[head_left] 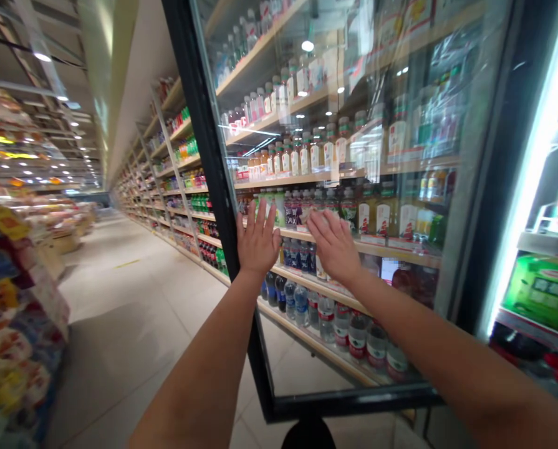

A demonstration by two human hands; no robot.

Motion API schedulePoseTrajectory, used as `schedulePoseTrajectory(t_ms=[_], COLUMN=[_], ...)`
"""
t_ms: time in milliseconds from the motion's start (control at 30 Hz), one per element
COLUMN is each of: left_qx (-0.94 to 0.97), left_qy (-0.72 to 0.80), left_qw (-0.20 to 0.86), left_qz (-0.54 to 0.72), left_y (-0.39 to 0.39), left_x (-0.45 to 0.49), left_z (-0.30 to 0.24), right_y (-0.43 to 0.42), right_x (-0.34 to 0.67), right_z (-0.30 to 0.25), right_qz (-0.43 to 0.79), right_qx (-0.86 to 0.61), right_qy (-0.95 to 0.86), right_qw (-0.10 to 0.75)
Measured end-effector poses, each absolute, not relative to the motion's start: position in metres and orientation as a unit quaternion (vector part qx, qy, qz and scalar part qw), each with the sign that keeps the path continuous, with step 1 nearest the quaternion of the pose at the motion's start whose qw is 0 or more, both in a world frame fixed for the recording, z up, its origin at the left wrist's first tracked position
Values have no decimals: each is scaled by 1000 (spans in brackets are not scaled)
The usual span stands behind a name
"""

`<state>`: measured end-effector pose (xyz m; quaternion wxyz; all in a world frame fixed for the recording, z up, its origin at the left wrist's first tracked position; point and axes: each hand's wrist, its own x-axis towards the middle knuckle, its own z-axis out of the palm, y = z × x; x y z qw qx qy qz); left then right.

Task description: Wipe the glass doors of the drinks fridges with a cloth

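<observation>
A tall glass door with a black frame (204, 131) swings out from a lit cooler on the right. My left hand (257, 240) lies flat against the glass close to the door's free edge, fingers spread and holding nothing. My right hand (333, 245) presses flat on the glass just to its right, fingers stretched out and empty. Through the pane I see shelves of drink bottles (307, 156) along the aisle.
Long shelving (185, 181) with bottles runs down the aisle on the right side. A colourful goods display (12, 312) stands at the left. The cooler interior (545, 287) with green packs glows at the far right. Tiled floor (133, 312) stretches ahead.
</observation>
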<state>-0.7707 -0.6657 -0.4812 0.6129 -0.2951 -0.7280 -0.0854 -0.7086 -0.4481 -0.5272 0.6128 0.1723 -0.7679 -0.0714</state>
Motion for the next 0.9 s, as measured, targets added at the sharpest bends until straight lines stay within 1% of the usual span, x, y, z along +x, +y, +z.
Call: schedulePoseTrajectory(t_ms=[100, 167, 200, 333, 367, 400, 500, 533, 600, 700, 767, 833, 900], left_qx=[-297, -300, -300, -294, -293, -293, -298, -300, -302, -298, -297, -300, -302], left_qy=[-725, -726, -728, -729, -729, -729, -732, -732, -731, -731, -730, -730, -733], left_qw=[617, 614, 611, 613, 613, 613, 605, 603, 603, 606, 607, 606, 601], left_qz=[-78, -83, -86, -82, -80, -81, -95, -99, -102, -100, -98, -98, -103], left_y=[-666, -665, -665, -665, -665, -665, -664, -664, -664, -664, -664, -664, -664], left_x=[-770, -771, -771, -773, -773, -773, -772, -772, -771, -771, -771, -771, -770], left_z=[-481, -480, -480, -480, -480, -480, -480, -479, -479, -478, -478, -478, -478], right_y=[-438, -427, -421, -399, -395, -391, -375, -368, -354, -338, -336, -338, -339], right_x=[-708, -708, -707, -704, -703, -701, -696, -695, -694, -695, -695, -693, -690], right_z=[-551, -550, -544, -528, -532, -540, -561, -561, -550, -525, -528, -549, -574], right_qz=[-172, -199, -183, -60, -55, -67, -147, -166, -168, -100, -59, -60, -97], right_qx=[309, 354, 333, 153, 150, 176, 319, 344, 324, 199, 146, 164, 236], right_qy=[-748, -743, -752, -773, -773, -774, -772, -768, -769, -766, -760, -766, -779], right_qw=[562, 532, 538, 613, 615, 604, 529, 513, 525, 603, 630, 618, 572])
